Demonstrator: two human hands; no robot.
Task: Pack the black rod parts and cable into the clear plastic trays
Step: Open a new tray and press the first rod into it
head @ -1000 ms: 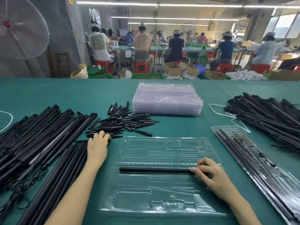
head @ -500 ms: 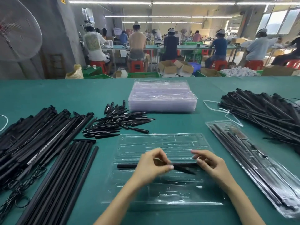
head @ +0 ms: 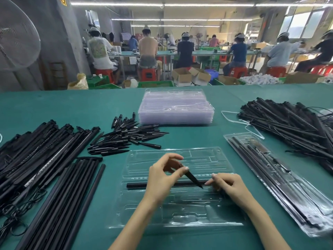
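What could go wrong: the little black spike (head: 191, 176) could slip out of the left hand (head: 163, 177), bc the grip is only a thumb-and-finger pinch near its fat end. Its sharp tip hangs down w/ nothing under it but thin plastic. It might also land in the wrong slot of the clear tray (head: 180, 210); the slots are see-thru and hard to tell apart. The tray is light, so a hard push could make it slide on the green counter (head: 108, 109).

Left hand is lifted a bit over the tray, wrist bent, fingers curled, spike tilted down to the right. Its tip is just by the right hand (head: 228, 185). Right hand sits low on the tray, fingers curled, tips pressing on the right end of the long black rod (head: 140, 184). Can't tell if it pinches the rod or only holds it down.

That rod lies flat across the tray's middle. More spikes (head: 126, 139) sit in a pile behind the tray. A filled tray (head: 270, 177) is to the right, and empty stacked trays (head: 175, 107) are further back.
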